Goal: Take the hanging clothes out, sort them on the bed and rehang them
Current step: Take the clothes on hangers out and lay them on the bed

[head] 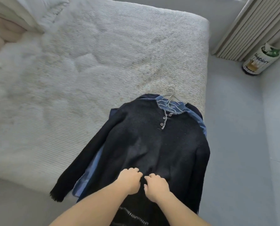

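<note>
Nearest the camera, the left hand (130,178) and the right hand (155,185) sit side by side on the lower front of a dark knit sweater (152,141), both with fingers curled into the fabric, pinching it near the hem. The sweater lies face up on top of a stack of clothes at the near right corner of the bed (87,70), its hem end hanging over the edge toward the person. Beneath it, a blue shirt (199,123) shows at the collar and along both sides, and another dark garment peeks out at the right.

To lift the top piece cleanly, it seems best to gather only the knit layer, then work up toward the neckline so the blue shirt underneath is not dragged along. Farther up, the wire hangers (171,93) bunch together with hooks overlapping; they will probably need separating one at a time. The bare bedspread to the left offers room for sorted piles.
</note>
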